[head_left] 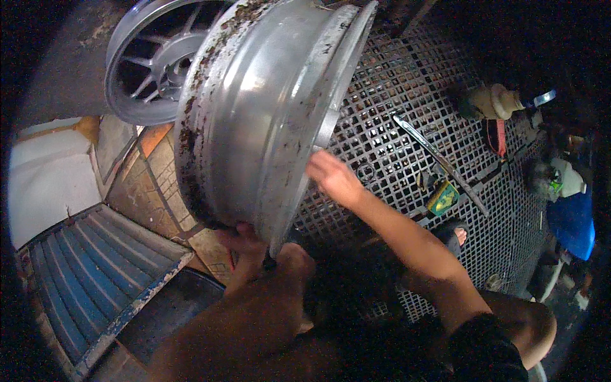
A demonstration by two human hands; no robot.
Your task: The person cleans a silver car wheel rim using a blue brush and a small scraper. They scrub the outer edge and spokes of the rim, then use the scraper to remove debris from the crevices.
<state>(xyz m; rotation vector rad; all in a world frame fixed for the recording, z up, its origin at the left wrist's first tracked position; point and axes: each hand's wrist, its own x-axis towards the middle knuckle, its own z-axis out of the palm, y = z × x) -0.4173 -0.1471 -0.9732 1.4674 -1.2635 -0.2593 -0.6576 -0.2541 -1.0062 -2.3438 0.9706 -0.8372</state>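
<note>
A silver alloy wheel rim [254, 108] stands on its edge in front of me, tilted, with dark dirt crusted along its left lip. My left hand [251, 251] grips the rim's lowest edge from below, fingers curled around the lip. My right hand [331, 177] reaches across to the rim's right lip at mid height and holds it, with the fingertips hidden behind the metal. The rim rests over a metal grid surface [394, 83].
A second spoked rim [143, 63] leans behind on the left. On the grid lie a long metal bar [439, 159], a small yellow-green box [443, 197], a cream bottle [496, 102] and blue cloth [573, 223]. A blue ribbed panel [89, 274] lies lower left.
</note>
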